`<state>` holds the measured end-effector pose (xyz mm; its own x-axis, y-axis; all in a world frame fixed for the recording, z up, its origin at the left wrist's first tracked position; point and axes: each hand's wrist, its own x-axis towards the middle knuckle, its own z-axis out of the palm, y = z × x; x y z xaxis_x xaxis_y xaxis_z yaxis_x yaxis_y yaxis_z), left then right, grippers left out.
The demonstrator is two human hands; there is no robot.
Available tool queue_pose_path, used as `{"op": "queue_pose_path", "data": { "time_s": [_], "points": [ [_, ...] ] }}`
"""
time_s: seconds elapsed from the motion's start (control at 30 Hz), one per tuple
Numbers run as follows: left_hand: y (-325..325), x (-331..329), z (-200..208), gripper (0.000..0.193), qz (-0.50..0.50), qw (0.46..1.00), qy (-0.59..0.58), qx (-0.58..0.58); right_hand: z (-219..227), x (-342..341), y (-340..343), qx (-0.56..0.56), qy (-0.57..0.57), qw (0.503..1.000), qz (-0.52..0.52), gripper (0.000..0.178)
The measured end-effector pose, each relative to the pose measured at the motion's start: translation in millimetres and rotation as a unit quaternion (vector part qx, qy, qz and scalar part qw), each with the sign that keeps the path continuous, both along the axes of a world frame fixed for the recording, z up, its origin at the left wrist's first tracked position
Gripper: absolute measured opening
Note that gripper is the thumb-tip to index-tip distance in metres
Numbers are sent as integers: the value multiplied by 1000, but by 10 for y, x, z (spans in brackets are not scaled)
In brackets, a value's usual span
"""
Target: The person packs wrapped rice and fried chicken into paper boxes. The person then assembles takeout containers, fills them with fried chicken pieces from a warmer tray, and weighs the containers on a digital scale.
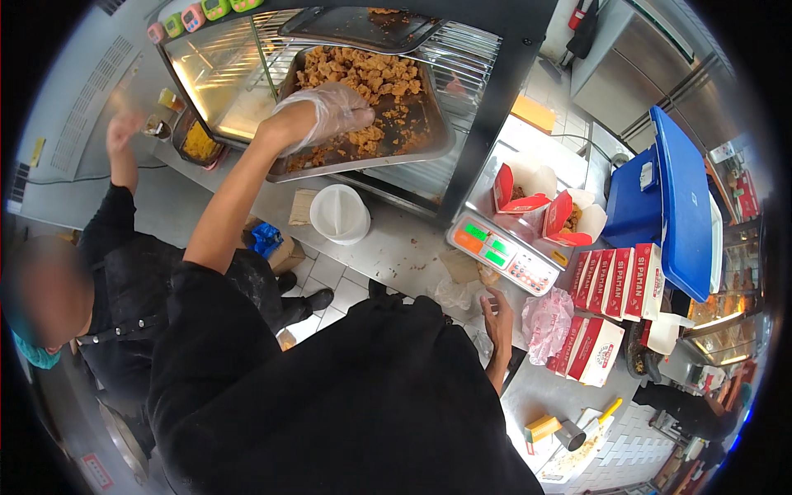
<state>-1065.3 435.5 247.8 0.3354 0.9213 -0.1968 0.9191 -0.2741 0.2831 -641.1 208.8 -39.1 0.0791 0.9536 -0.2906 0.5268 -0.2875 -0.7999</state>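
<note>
Seen from the middle of the view, the chicken, brown fried pieces, lies at nearly 12 o'clock, piled at the far end of a dark tray with crumbs scattered nearer. The left hand, in a clear glove, reaches over the tray at 11 o'clock; its fingers look close together, but whether that grip is clamped on a piece I cannot tell. The right hand, bare, is at 4 o'clock, its grip empty and fingers apart, near a clear bag. The tray sits at the opening of a cabinet, with another dark tray past it toward 12. On the steel counter, a white tub stands at 10 o'clock, and a scale with lit green displays at 3. Beyond the scale, toward 2 and 3, two open boxes hold brown food. Farther out at 3 are upright red-and-white cartons and a blue cooler; a pink bag lies at 4. A metal cup rests between 4 and 5. A co-worker stands at 9, one hand raised toward 10, near a dish of yellow food.
</note>
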Motion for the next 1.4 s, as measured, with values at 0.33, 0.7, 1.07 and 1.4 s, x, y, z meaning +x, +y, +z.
{"op": "queue_pose_path", "data": {
  "time_s": [0.33, 0.7, 1.07, 1.4],
  "points": [
    [-22, -200, 50, 23, -6, 996, -81, 45, -30, 51, -86, 16, 1, 1000, -8, 37],
    [-7, 19, -44, 36, -38, 995, 68, 68, -78, 73, -90, 12, 28, 1000, 2, 34],
    [-104, -264, -83, 23, -124, 981, -2, 152, -167, 295, -163, 50, 16, 999, -11, 34],
    [-709, 2031, 487, 30, -230, 941, -221, 117, -77, 465, -101, 53, 29, 998, -8, 36]
  ]
}}
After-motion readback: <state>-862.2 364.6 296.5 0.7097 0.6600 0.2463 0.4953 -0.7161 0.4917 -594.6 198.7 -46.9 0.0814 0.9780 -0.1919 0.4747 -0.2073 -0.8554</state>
